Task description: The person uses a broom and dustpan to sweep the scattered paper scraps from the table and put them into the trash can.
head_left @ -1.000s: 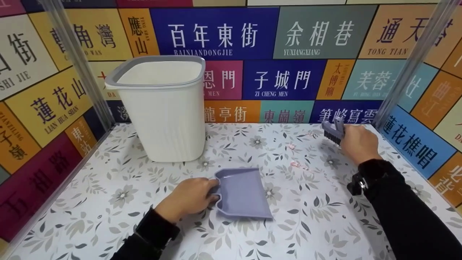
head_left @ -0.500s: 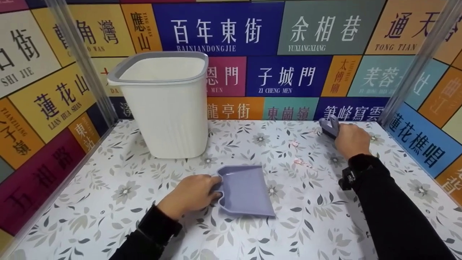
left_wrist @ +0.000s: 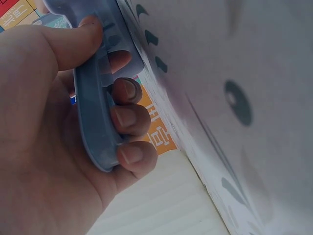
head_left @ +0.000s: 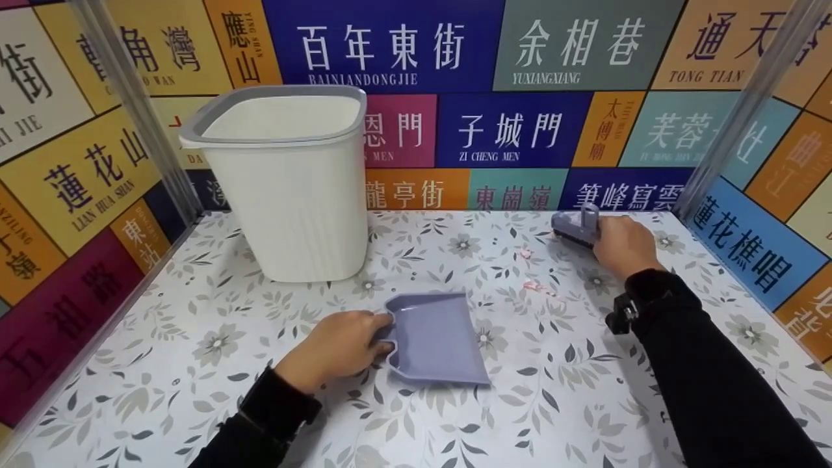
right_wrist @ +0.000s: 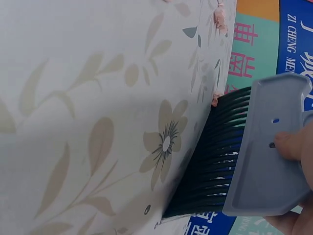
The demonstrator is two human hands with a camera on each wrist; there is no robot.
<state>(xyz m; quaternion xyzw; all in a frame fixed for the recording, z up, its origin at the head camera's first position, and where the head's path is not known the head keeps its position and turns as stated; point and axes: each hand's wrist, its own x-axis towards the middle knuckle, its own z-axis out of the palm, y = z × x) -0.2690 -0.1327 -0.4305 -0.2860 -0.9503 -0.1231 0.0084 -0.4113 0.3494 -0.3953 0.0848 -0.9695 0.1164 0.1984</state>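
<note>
My left hand [head_left: 335, 344] grips the handle of a lavender dustpan [head_left: 439, 341], which lies on the floral tabletop with its wide lip facing right. In the left wrist view, the fingers curl round the hollow handle [left_wrist: 93, 112] and the thumb presses along it. At the back right, my right hand [head_left: 625, 246] holds a small lavender hand brush [head_left: 575, 224]. Its dark bristles [right_wrist: 210, 161] meet the tabletop in the right wrist view. Small pink scraps [head_left: 536, 286] lie between brush and dustpan, with one pink bit [right_wrist: 216, 99] right at the bristles.
A tall white bin [head_left: 299, 208] with a grey rim stands at the back left, behind the dustpan. Panels printed with Chinese characters wall in the table's back and sides. The floral tabletop [head_left: 520, 416] extends in front of the hands.
The right hand has brought the brush a little left and turned it so the bristles point down to the table. The left hand and dustpan hold their place; the head view shifts slightly.
</note>
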